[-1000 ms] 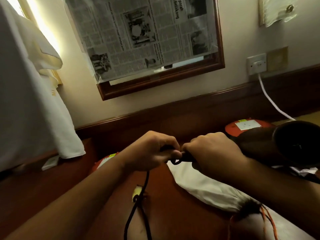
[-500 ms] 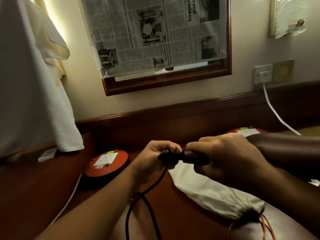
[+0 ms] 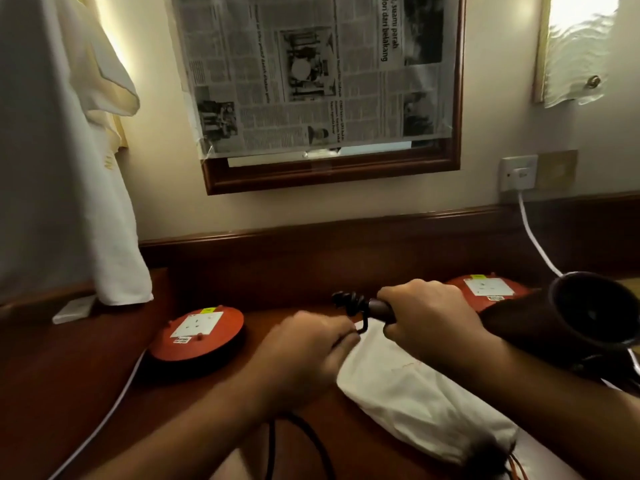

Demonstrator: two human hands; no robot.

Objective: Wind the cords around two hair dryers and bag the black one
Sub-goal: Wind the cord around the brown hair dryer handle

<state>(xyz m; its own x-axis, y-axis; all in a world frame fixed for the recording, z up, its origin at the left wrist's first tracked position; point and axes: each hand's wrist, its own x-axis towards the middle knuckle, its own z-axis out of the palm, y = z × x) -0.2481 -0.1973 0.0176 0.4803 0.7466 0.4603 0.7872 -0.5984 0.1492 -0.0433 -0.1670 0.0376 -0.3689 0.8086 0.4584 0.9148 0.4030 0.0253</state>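
Observation:
My right hand point(image 3: 429, 317) grips the handle of the black hair dryer point(image 3: 585, 317), held sideways with its wide barrel at the far right. The handle's end point(image 3: 375, 306) sticks out left of my fist, and the black cord point(image 3: 348, 301) is bunched there. My left hand point(image 3: 308, 344), just below and left of that end, holds the cord; more of it trails down under my left forearm point(image 3: 311, 445). A white drawstring bag point(image 3: 415, 393) with orange strings lies on the wooden desk point(image 3: 214, 403) beneath both hands. Another dryer is not visible.
Two round red extension reels sit on the desk, one at left point(image 3: 197, 337) and one behind my right hand point(image 3: 488, 289). A white cable point(image 3: 533, 240) runs from a wall socket point(image 3: 517, 173). A newspaper-covered frame point(image 3: 325, 98) hangs above; white cloth point(image 3: 62, 168) hangs at left.
My left hand dropped from the handle's end to below it, drawing the cord down. The right hand turned the dryer so its open barrel end shows again at the right.

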